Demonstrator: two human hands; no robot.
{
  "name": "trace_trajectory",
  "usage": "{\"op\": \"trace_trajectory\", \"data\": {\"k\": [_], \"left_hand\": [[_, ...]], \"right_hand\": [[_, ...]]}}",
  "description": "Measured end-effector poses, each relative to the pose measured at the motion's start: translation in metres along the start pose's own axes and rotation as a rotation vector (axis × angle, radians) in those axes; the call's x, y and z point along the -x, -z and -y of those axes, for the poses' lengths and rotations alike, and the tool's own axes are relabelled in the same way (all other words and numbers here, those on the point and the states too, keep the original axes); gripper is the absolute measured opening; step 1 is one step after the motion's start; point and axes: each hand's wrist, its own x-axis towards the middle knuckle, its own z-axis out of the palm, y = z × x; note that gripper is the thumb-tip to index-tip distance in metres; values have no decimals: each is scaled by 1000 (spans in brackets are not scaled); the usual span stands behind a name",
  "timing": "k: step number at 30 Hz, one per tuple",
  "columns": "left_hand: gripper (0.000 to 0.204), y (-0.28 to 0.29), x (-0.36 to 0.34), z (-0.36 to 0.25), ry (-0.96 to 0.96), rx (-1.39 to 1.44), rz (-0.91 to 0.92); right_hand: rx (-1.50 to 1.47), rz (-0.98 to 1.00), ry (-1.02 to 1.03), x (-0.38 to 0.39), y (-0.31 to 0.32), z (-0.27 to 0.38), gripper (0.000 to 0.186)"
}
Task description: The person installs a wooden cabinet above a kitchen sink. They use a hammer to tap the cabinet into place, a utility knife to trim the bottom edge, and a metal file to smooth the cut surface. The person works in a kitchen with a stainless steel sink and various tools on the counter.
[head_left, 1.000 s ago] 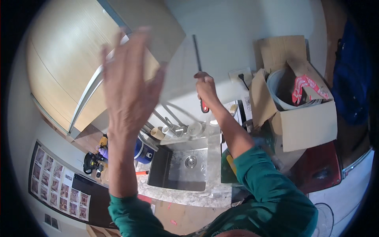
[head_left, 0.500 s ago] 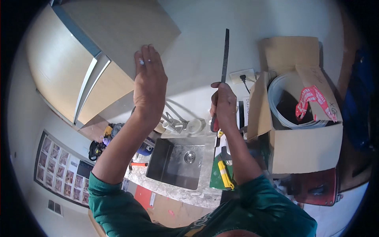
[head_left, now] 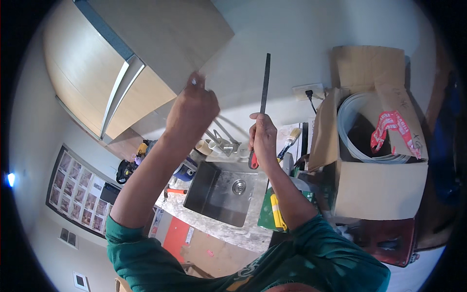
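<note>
In my right hand [head_left: 263, 138] is a flat metal file [head_left: 266, 80] with a red and black handle; my fist wraps the handle and the dark blade points up in front of the pale wall. My left hand [head_left: 193, 109] is raised by the lower corner of the wall cabinet [head_left: 160, 34]. Its fingers look partly curled, but motion blurs their tips, where a small white spot shows. Whether it touches the cabinet's underside I cannot tell. Below both hands lies a steel sink [head_left: 200, 192] with a faucet [head_left: 226, 147] behind it.
An open cardboard box [head_left: 379, 192] with coiled pale tubing [head_left: 346, 124] stands at right. A paintbrush [head_left: 292, 138], a yellow tool [head_left: 278, 214] and a green box [head_left: 266, 214] sit beside the sink. A hammer [head_left: 176, 191] lies left of it. A plug fills the wall outlet [head_left: 308, 91].
My left hand has gone from flat, stretched fingers against the cabinet side to a partly curled shape, slightly lower and farther right. The file has come down and to the left with my right hand.
</note>
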Motion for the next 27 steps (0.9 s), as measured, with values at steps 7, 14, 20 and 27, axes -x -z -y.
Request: {"op": "trace_trajectory", "data": {"k": [7, 14, 20, 27], "left_hand": [[37, 29, 44, 17, -64, 118, -585], [43, -1, 36, 38, 259, -22, -487], [38, -7, 35, 35, 219, -104, -466], [33, -11, 55, 38, -15, 92, -598]], "right_hand": [[69, 75, 199, -6, -23, -21, 39], [56, 124, 200, -6, -46, -34, 36], [80, 38, 133, -4, -41, -35, 38], [81, 111, 282, 10, -55, -43, 36]]}}
